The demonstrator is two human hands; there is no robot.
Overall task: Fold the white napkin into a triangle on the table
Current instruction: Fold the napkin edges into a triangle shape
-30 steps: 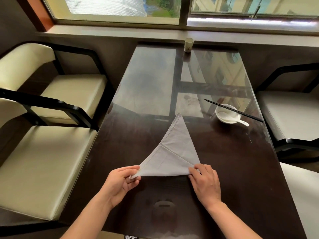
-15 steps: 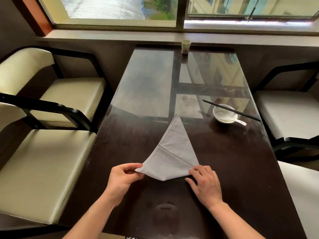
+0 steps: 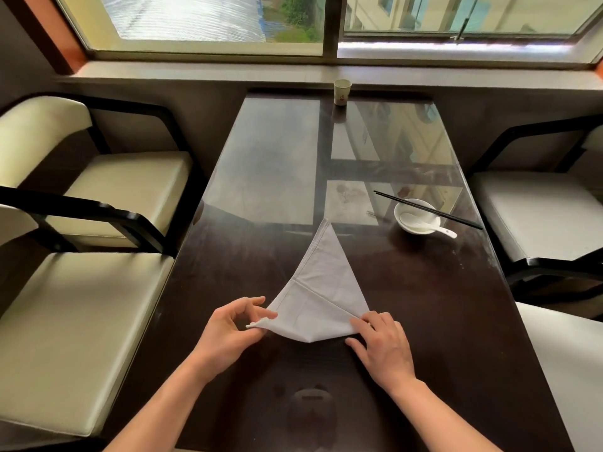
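Note:
The white napkin (image 3: 321,288) lies on the dark glossy table (image 3: 424,305) as a folded triangle, its tip pointing away from me. My left hand (image 3: 228,334) pinches the near left corner between thumb and fingers and lifts it off the table, so the near edge sags into a curve. My right hand (image 3: 381,344) rests flat with its fingertips pressing the near right corner down.
A white bowl (image 3: 416,216) with a white spoon and black chopsticks (image 3: 427,209) across it sits to the right beyond the napkin. A paper cup (image 3: 341,92) stands at the far edge by the window. Cream chairs (image 3: 75,321) flank the table on both sides.
My left hand has raised the napkin's left corner and drawn it inward, and the near edge now sags instead of lying straight. My right hand has stayed on the right corner.

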